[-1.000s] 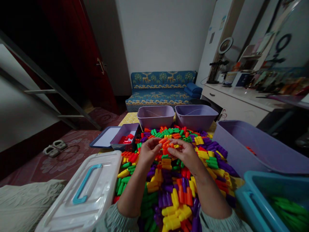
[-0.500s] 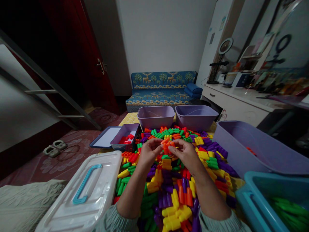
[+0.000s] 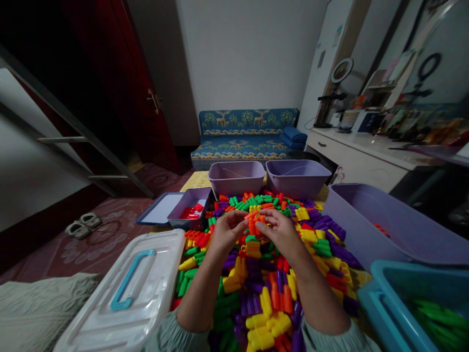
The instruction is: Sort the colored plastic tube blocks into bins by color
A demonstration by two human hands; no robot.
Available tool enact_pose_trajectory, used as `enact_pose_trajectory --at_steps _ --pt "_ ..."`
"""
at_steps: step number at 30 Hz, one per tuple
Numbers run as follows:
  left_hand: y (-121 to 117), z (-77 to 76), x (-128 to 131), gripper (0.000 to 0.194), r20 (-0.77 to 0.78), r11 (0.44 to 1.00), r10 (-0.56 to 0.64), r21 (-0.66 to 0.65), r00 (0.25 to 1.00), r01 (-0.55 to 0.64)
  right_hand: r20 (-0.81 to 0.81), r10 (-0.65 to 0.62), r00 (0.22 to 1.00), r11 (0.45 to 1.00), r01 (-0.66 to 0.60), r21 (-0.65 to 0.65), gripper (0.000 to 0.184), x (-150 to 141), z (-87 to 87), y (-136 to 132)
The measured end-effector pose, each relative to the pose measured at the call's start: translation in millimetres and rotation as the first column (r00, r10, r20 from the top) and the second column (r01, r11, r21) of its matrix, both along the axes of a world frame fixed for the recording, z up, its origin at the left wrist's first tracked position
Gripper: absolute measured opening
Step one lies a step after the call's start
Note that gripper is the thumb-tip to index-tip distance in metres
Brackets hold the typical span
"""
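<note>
Working orange tube pieces (image 3: 252, 226) between both hands, center of frame, held just above the loose pile (image 3: 252, 250) of mixed-color pieces. Left hand (image 3: 227, 229): thumb and fingers pinched on the left side of the orange. Right hand (image 3: 280, 230): thumb pressed on the near face, fingers closed behind. Can't tell if the orange pieces are joined or just touching. Step in hand looks like two-handed fitting or adjusting; next move seems to call for steady pinches and tube ends lined up. Two lavender bins (image 3: 236, 185) stand beyond the pile at upper center, on the yellow-covered surface (image 3: 198, 180); small box (image 3: 183, 201) with red pieces left of center; large lavender bin (image 3: 344, 234) right; teal bin (image 3: 381, 303) with green pieces lower right; white lidded box (image 3: 146, 288) lower left.
</note>
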State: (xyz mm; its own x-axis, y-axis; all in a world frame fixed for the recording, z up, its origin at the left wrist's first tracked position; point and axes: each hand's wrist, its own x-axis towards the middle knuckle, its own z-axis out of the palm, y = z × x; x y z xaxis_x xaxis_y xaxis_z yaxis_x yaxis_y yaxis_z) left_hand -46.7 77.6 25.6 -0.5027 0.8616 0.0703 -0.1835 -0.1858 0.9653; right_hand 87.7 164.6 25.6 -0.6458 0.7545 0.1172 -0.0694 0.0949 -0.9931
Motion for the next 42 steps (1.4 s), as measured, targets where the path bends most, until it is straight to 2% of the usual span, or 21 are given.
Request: enact_pose_trajectory --at_steps 9,19,25,29,31,32,34,35,36,37,38,39,42 --pt "-1 0.9 1 0.044 -0.032 1.000 -0.007 -0.008 0.999 0.007 0.003 0.036 0.999 0.999 -0.036 -0.016 0.045 -1 0.0 0" --pt "2 -3.6 0 0.044 -0.066 1.000 -0.013 -0.019 0.998 0.011 0.104 0.068 0.992 0.995 -0.074 0.062 0.037 3 5.9 -2" --pt "3 -3.3 1 0.045 -0.037 0.998 0.007 -0.060 0.999 -0.010 0.098 -0.051 0.994 0.987 0.035 0.156 0.035 26 18.9 13" --pt "3 -4.9 0 0.045 -0.050 0.998 0.010 -0.069 0.999 -0.014 -0.003 -0.216 0.976 0.960 0.212 0.185 0.043 47 36.5 18" --pt "3 -6.2 0 0.045 -0.065 0.997 0.007 -0.073 0.998 -0.012 -0.158 -0.371 0.915 0.901 0.396 0.179 0.045 55 48.3 15" --pt "3 -6.8 0 0.044 -0.070 0.997 0.004 -0.075 0.998 -0.010 -0.270 -0.460 0.846 0.845 0.510 0.161 0.044 59 54.3 13" --pt "3 -7.7 0 0.044 -0.072 0.997 0.004 -0.075 0.997 -0.010 -0.513 -0.612 0.602 0.673 0.737 0.061 0.037 69 64.7 9" --pt "4 -8.0 0 0.044 -0.072 0.997 0.006 -0.073 0.997 -0.011 -0.603 -0.648 0.466 0.592 0.806 -0.014 0.032 75 68.6 8" --pt "4 -8.3 0 0.044 -0.072 0.998 0.007 -0.068 0.997 -0.012 -0.658 -0.666 0.353 0.533 0.841 -0.089 0.027 83 71.3 8" --pt "4 -8.5 0 0.043 -0.074 0.998 0.007 -0.064 0.997 -0.011 -0.681 -0.676 0.281 0.504 0.850 -0.151 0.023 91 72.9 8" --pt "4 -8.7 -1 0.043 -0.079 0.998 0.006 -0.060 0.997 -0.011 -0.682 -0.688 0.248 0.498 0.845 -0.195 0.024 100 73.3 10" --pt "4 -8.9 -1 0.043 -0.084 0.998 0.007 -0.058 0.996 -0.012 -0.669 -0.703 0.242 0.503 0.834 -0.227 0.029 108 73.0 12" --pt "3 -9.2 0 0.042 -0.102 0.998 0.008 -0.066 0.995 -0.015 -0.620 -0.730 0.288 0.541 0.797 -0.267 0.037 125 70.7 15"
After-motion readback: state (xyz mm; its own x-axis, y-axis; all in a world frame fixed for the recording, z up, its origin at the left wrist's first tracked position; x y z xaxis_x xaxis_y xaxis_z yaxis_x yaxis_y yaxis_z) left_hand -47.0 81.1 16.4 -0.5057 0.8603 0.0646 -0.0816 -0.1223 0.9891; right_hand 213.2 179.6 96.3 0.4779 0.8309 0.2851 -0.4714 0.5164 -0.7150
